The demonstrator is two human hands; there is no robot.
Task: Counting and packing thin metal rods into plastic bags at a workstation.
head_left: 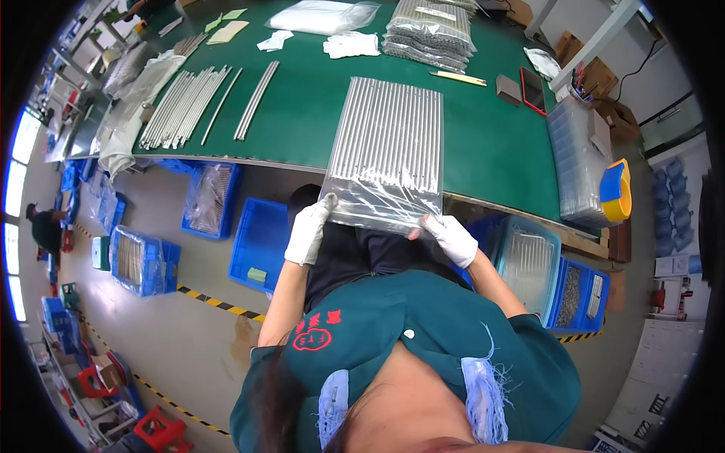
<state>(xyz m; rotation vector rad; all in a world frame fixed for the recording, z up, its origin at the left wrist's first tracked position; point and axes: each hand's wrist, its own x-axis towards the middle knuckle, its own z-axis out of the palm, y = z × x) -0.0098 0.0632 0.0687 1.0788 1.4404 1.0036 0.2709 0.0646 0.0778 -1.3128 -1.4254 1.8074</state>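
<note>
A clear plastic bag filled with a flat row of thin metal rods lies on the green table, its open end hanging over the near edge. My left hand, in a white glove, grips the bag's near left corner. My right hand, also gloved in white, pinches the loose plastic at the near right corner. Both hands hold the bag's mouth just off the table edge, above my lap.
Loose metal rods lie at the table's left. Stacked filled bags and white gloves sit at the far side. Blue crates stand on the floor under the table. A clear bin and a tape roll are at right.
</note>
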